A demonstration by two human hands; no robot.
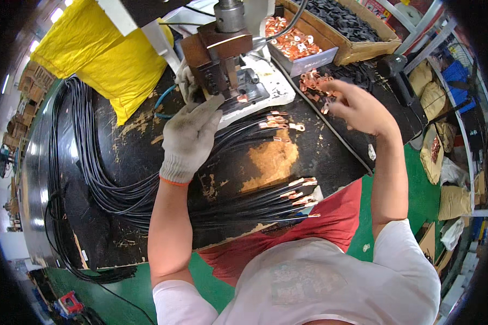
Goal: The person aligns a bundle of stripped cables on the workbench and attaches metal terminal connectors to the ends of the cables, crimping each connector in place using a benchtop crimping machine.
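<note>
My left hand [192, 135] wears a whitish knit glove with an orange cuff edge. Its fingertips are pressed together beside the press head [222, 54], seemingly around a black cable mostly hidden by the glove. A copper terminal lug [243, 98] shows under the press tool. Bare, my right hand [360, 108] hovers at a loose pile of copper lugs [313, 84], fingers apart and slightly blurred; whether a lug touches them is hard to see. Between my arms lie black cables with lugged ends [279, 124], and nearer me another bundle with copper-coloured ends [301, 192].
A box of copper lugs [290, 40] and a carton of black sleeves [341, 21] stand at the back right. A yellow sack [108, 59] is at the back left. Long black cables [89, 146] loop over the worn black table [217, 184]. A dark heat-gun-like tool [393, 67] lies far right.
</note>
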